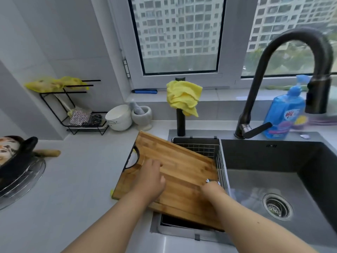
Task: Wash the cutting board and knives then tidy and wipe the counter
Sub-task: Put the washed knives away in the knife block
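A wooden cutting board [179,168] with a black handle cut-out lies tilted, half on the counter and half over the wire basket [204,148] at the sink's left side. My left hand [152,177] rests on top of the board near its left end, fingers spread towards the handle. My right hand [212,188] is at the board's right edge beside the basket, its fingers hidden past the edge; something small and pale shows at the fingertips. No knife is plainly visible. A yellow cloth [183,98] hangs over a black post behind the sink.
The dark sink [273,179] with its drain lies on the right under a black tap [284,70]. Blue dish soap [284,114] stands behind. White bowls [119,116], a stone mortar [143,115] and a black rack [80,110] line the back. A pan on a lid sits far left.
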A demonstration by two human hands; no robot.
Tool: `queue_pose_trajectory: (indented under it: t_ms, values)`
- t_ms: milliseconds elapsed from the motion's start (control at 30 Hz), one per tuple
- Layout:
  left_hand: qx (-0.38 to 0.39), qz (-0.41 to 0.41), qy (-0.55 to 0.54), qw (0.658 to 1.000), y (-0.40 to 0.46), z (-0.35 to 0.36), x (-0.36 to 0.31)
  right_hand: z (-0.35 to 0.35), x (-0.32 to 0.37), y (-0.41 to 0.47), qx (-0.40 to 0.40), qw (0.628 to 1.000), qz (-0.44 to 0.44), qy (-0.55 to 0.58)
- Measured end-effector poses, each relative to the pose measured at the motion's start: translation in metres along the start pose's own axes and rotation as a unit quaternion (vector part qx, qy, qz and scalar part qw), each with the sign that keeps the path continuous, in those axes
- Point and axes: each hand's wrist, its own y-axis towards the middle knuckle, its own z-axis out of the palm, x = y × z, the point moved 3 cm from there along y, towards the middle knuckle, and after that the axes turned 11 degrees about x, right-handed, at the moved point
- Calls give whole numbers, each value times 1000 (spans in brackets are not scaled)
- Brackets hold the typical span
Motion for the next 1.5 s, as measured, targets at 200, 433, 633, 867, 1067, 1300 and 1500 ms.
queue_pose_trajectory:
  t_ms: [200,433,633,867,1067,1300,1500]
  values:
    - [-13,-17,-10,1000,0,2,-4,-14,4,-21,-25,990,-86,106]
    - [-21,-34,-6,999,-4,-4,-14,-9,33,-27,-11,981,-178,81]
    - [-20,-41,-5,999,-10,-8,-14,2,66,-40,68,946,-253,192]
    - [12,-61,20,998,2,-19,3,7,103,-57,77,927,-316,188]
    - [45,-37,6,998,28,-27,13,-15,129,-70,-59,938,-320,-119]
    - [-42,-16,-91,995,48,-65,59,-28,158,-74,-171,931,-320,46]
    - [-55,-57,-248,966,58,-82,100,-27,206,-86,-190,925,-329,20]
